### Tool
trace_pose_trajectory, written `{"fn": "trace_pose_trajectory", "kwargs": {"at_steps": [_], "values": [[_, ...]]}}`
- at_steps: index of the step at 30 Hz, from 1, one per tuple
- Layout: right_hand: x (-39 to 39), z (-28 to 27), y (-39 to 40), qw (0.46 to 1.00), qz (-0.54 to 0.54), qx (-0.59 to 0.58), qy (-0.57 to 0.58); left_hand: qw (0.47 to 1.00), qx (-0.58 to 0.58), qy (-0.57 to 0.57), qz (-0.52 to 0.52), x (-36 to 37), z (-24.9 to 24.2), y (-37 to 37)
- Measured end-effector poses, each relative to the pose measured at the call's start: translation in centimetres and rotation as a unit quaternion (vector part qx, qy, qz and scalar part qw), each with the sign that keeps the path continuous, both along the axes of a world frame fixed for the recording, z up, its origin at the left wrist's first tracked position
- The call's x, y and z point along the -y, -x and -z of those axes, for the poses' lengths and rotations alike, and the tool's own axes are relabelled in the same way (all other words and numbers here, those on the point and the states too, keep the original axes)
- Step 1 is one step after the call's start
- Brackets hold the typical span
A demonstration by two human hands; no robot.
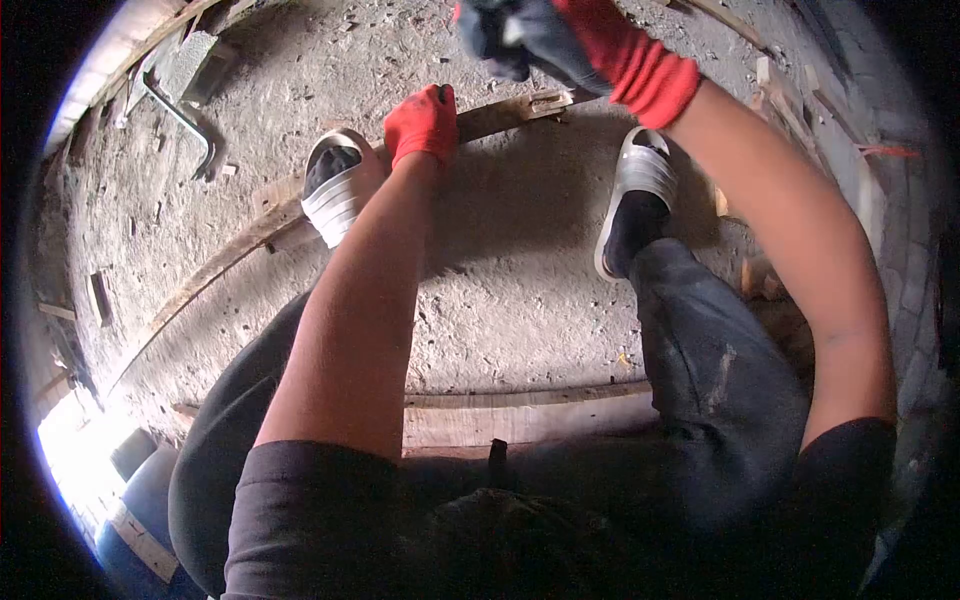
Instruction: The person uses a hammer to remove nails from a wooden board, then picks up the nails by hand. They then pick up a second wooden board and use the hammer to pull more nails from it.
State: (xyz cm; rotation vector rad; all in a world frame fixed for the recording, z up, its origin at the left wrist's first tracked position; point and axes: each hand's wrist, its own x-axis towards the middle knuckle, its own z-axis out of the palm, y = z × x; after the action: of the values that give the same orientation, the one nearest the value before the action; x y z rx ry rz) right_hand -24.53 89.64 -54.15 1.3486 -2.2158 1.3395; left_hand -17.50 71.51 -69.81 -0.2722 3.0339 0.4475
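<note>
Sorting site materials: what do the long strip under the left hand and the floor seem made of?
The strip looks like rough, unfinished wood: pale brown and grainy. The floor looks like bare concrete: grey, pitted, dusty. The left hand wears a red, seemingly fabric glove.

Surface: rough grey concrete floor (520,300)
On it: long weathered wooden plank (250,235), bent grey metal bar (185,120), scattered wood scraps (100,295)

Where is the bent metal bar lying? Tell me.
The bent metal bar lies on the concrete floor at upper left of the head view, beyond the left sandal.
</note>
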Motion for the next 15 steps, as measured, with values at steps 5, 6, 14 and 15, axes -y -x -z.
{"fn": "trace_pose_trajectory", "kwargs": {"at_steps": [5,6,14,15], "values": [[-4.5,-7.6,-0.8,0.852,-0.156,0.469,0.174,1.000,0.012,0.007,-0.014,-0.3,-0.1,0.0],[-3.9,-7.0,-1.5,0.828,-0.158,0.468,0.265,1.000,0.002,0.006,-0.010,-0.1,0.2,0.3],[7.2,-3.7,-2.5,0.979,0.103,0.057,-0.165,0.999,-0.028,0.024,0.015,0.1,0.6,0.1],[8.9,-3.4,-2.8,0.974,0.105,0.099,-0.175,0.999,-0.028,0.024,0.014,0.2,0.8,0.2]]}}
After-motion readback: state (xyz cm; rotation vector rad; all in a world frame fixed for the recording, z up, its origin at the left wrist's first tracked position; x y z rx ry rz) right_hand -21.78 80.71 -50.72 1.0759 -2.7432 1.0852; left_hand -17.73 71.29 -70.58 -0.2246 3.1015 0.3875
